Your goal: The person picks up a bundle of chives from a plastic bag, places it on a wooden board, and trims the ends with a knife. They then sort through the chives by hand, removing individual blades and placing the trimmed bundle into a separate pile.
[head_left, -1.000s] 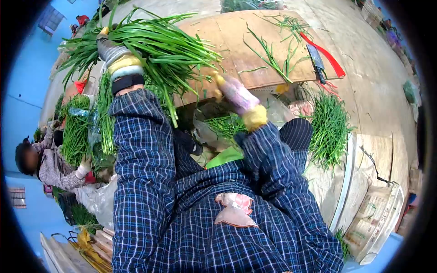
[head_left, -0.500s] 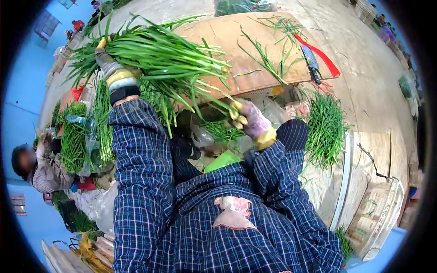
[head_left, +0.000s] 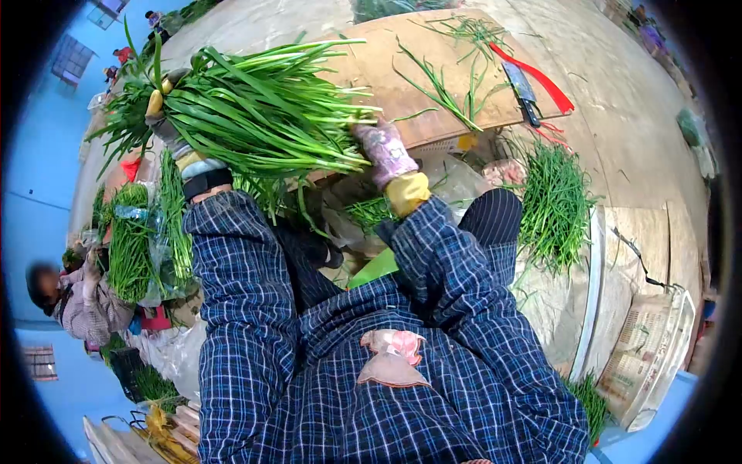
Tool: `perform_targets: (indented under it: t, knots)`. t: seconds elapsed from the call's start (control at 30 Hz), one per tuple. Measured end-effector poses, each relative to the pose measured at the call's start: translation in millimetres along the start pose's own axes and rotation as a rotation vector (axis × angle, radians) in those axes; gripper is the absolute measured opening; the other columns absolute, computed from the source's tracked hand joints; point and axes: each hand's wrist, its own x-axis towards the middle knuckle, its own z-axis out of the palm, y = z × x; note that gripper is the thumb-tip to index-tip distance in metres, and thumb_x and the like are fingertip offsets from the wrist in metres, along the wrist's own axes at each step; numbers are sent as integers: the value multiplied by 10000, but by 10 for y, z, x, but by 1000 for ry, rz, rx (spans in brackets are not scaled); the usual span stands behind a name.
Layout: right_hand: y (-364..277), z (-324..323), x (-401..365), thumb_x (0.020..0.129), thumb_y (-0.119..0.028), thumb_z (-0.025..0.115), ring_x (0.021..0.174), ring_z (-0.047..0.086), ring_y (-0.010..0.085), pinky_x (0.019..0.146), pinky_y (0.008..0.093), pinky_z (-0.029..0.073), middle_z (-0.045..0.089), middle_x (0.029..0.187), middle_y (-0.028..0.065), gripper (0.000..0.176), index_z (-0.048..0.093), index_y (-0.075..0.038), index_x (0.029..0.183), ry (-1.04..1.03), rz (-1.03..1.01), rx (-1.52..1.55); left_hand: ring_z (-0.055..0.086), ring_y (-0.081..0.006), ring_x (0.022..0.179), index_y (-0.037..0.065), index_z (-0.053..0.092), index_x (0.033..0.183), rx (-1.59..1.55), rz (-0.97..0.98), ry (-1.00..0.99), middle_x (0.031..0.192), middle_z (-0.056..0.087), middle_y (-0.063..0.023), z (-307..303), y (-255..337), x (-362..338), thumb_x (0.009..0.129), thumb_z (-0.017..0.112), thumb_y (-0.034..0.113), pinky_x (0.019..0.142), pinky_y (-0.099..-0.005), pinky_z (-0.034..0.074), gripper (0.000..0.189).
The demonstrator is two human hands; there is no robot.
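Note:
A thick bunch of garlic chives point(head_left: 263, 108) lies sideways in my gloved left hand point(head_left: 164, 100), leaves to the left and pale stem ends to the right. The left fingers are closed round its leafy end, with yellow fingertips showing. My right hand point(head_left: 384, 155), in a pinkish glove with a yellow cuff, is right at the stem ends, its back towards me and its fingers hidden. Behind the bunch is a wooden board point(head_left: 417, 69) with a few loose chives point(head_left: 440, 85) on it. A knife point(head_left: 522, 93) with a black handle rests at the board's right side.
A red strip point(head_left: 533, 73) curves beside the knife. More chives point(head_left: 553, 205) are heaped right of my knee, and bundled chives point(head_left: 131, 247) stand at left near another person point(head_left: 89, 301). A crate point(head_left: 645, 348) stands at lower right. Clear plastic point(head_left: 444, 174) hangs below the board.
My right hand has moved up and left from below the board to the stem ends. The bunch in my left hand has shifted slightly left, its trailing lower stems now gathered in more.

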Motion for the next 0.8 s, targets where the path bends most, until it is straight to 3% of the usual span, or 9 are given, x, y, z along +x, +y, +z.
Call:
perform_targets:
  t: [0.1, 0.13, 0.2, 0.27, 0.3, 0.33, 0.47, 0.63, 0.8]
  knots:
    - [-125, 47, -85, 862, -95, 542, 788, 602, 162, 709, 279, 478, 643, 882, 96, 224, 580, 30, 1044, 217, 228, 516, 585, -267, 829, 114, 621, 830, -15, -34, -41, 912, 632, -83, -80, 19, -16, 767, 596, 335, 771, -433, 482, 231]
    - [-206, 71, -56, 862, -65, 527, 773, 607, 162, 699, 273, 480, 640, 879, 96, 214, 576, 36, 1044, 217, 603, 1022, 585, -267, 829, 114, 621, 830, -15, -32, -40, 912, 632, -83, -147, 35, -9, 767, 596, 335, 771, -433, 482, 231]
    - [-272, 46, -153, 856, -55, 536, 722, 599, 151, 649, 251, 477, 630, 847, 65, 187, 575, 33, 1017, 240, 564, 1025, 580, -263, 837, 117, 620, 836, -4, -2, -30, 916, 627, -80, -154, 9, -39, 762, 599, 337, 765, -427, 481, 233]
    - [-323, -137, -256, 837, -81, 586, 681, 576, 121, 606, 239, 465, 617, 810, 36, 188, 572, 37, 983, 141, 537, 395, 575, -257, 840, 127, 615, 834, 1, 17, 8, 910, 621, -71, -149, -33, -36, 759, 602, 328, 771, -423, 476, 215]
    - [408, 71, -458, 832, -125, 597, 650, 564, 94, 573, 222, 451, 614, 783, 33, 189, 574, 18, 954, 227, 390, 906, 570, -251, 844, 137, 610, 831, 22, 52, 51, 903, 615, -63, -156, 4, -51, 756, 605, 319, 777, -420, 472, 197]
    - [218, -192, -506, 817, -146, 612, 671, 574, 80, 594, 215, 463, 628, 807, 52, 243, 575, 2, 1006, 54, 691, 476, 566, -246, 847, 147, 605, 829, 44, 77, 94, 896, 609, -55, -199, 30, -62, 753, 607, 310, 783, -416, 467, 180]
    - [534, -361, -807, 743, -277, 679, 868, 628, 231, 768, 355, 482, 650, 988, 107, 468, 552, -145, 1174, -314, 474, -378, 521, -247, 950, 149, 578, 815, -162, 45, -58, 948, 586, -33, -311, 110, 7, 746, 614, 297, 879, -448, 407, 167]
    - [-558, -519, -303, 733, -380, 661, 891, 618, 312, 780, 395, 476, 643, 937, 169, 474, 589, -133, 1131, -120, 389, 11, 392, -304, 1220, 173, 573, 885, -396, -78, -219, 1150, 547, -60, -66, -36, -115, 759, 597, 299, 1025, -553, 280, 180]
    - [-587, -126, -12, 778, -323, 631, 833, 635, 270, 740, 338, 490, 653, 905, 164, 383, 616, -110, 1095, -323, 281, 260, 475, -234, 1075, 179, 588, 914, -257, 53, -132, 971, 578, 1, -9, -134, -65, 795, 568, 264, 989, -474, 342, 147]
